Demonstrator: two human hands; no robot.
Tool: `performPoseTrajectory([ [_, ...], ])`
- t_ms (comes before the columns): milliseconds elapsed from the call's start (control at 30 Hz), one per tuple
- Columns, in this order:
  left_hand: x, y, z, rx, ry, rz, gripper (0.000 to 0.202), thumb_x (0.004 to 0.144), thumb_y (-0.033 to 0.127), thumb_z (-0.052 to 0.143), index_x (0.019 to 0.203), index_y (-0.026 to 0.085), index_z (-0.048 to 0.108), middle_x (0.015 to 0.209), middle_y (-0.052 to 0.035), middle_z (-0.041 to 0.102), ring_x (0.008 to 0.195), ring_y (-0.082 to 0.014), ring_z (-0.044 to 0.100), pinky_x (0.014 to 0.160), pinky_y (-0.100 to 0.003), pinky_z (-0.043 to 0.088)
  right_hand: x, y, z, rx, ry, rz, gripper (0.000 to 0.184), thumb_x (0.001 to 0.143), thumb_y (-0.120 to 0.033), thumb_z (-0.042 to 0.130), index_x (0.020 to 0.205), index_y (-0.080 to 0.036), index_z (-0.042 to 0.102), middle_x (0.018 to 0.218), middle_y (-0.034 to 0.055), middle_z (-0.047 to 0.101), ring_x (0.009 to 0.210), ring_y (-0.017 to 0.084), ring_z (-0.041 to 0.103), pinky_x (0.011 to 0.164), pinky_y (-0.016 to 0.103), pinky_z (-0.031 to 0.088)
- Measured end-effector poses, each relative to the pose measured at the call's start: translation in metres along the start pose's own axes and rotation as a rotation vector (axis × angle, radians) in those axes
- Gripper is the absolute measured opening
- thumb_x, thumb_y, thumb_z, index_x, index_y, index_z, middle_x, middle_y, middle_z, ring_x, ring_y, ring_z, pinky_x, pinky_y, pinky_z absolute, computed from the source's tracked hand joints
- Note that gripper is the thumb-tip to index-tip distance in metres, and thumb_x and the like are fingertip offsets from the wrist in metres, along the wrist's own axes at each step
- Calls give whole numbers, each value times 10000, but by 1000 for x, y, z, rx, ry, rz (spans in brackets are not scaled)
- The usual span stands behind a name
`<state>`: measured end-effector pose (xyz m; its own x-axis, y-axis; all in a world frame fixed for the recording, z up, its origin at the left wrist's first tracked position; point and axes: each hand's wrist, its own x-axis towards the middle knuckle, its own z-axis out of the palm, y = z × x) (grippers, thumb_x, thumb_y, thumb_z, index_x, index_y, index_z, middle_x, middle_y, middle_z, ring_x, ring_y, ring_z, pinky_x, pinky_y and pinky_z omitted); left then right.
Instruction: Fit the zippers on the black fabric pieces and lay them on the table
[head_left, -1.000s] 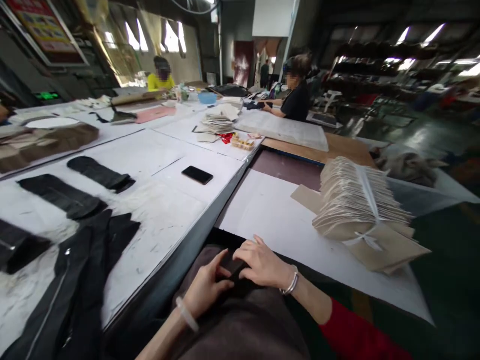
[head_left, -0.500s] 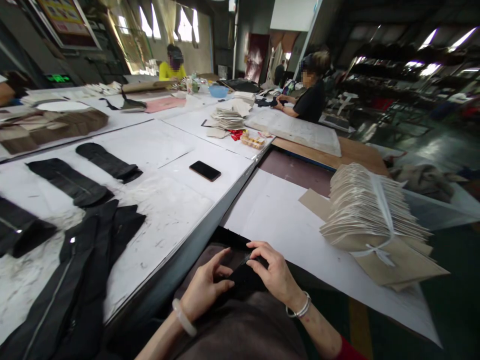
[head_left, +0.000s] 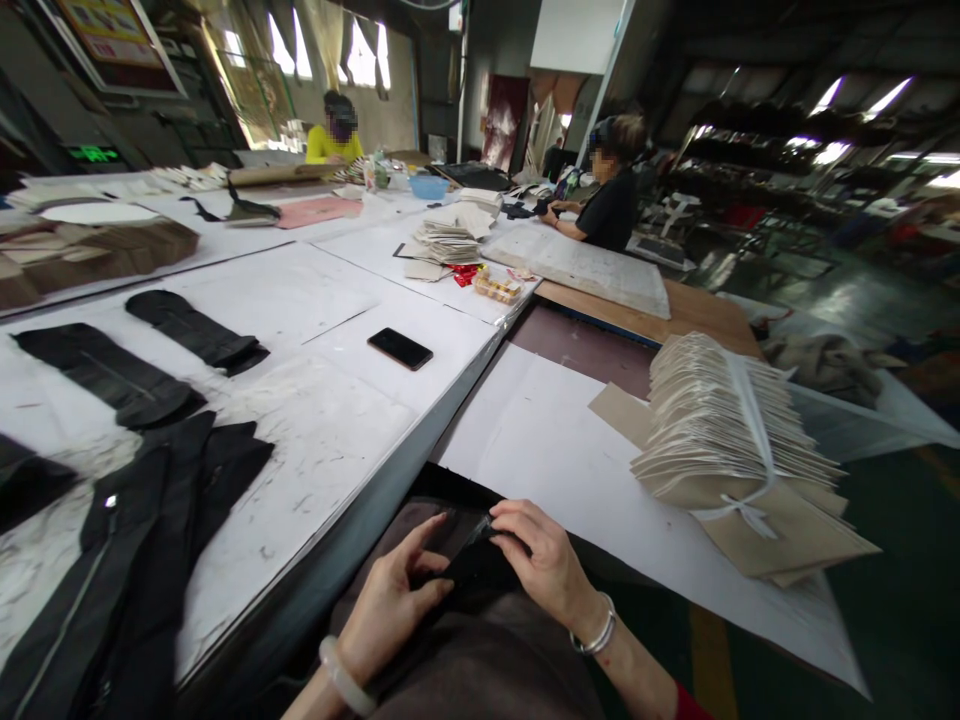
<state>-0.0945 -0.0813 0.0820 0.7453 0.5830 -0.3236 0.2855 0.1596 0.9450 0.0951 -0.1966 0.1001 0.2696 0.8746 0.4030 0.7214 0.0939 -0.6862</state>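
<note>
Over my lap, a black fabric piece (head_left: 480, 568) lies between my two hands, its dark surface hard to tell from the lap. My right hand (head_left: 541, 555) pinches its upper edge between thumb and fingers, where a small shiny strip (head_left: 481, 527) shows. Thumb and curled fingers of my left hand (head_left: 394, 595) hold the other side, with the index finger stretched forward. On the table to the left lie several black boot-shaft pieces (head_left: 135, 560) with long zips, and a smaller black one (head_left: 191, 330) farther back.
A phone (head_left: 400, 348) lies on the white-covered table (head_left: 337, 420). To the right stands a tied bundle of beige sheets (head_left: 739, 440), with a plastic bin (head_left: 892, 400) behind. Farther off are paper stacks (head_left: 446, 240), a blue bowl (head_left: 428, 187) and two seated people (head_left: 611, 205).
The view has shifted slightly, so the table things sit a little farther left. Both hands keep hold of the black fabric piece; the shiny strip by my right fingers shows more.
</note>
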Motion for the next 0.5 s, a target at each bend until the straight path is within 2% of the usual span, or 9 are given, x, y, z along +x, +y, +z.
performPoseTrajectory([
  [233,2,1,1,117,0,52,726,734,203,686,1420,178,449,853,-6,712,797,-197,641,799,-309,471,0,3,-2,29,6,-20,156,899,-65,552,902,-200,632,967,91,685,885,203,654,796,348,563],
  [400,11,17,15,128,-46,96,726,749,245,705,1422,199,437,937,-25,748,827,-211,655,811,-315,482,-1,1,-4,74,-12,24,167,871,-37,566,860,-196,616,954,86,680,896,203,648,791,341,549],
  [500,17,19,24,94,-19,126,681,772,274,683,1407,191,449,957,-39,759,863,-224,675,826,-321,501,0,-2,-9,122,-45,98,185,845,-14,579,828,-196,610,977,83,684,946,208,642,841,350,535],
])
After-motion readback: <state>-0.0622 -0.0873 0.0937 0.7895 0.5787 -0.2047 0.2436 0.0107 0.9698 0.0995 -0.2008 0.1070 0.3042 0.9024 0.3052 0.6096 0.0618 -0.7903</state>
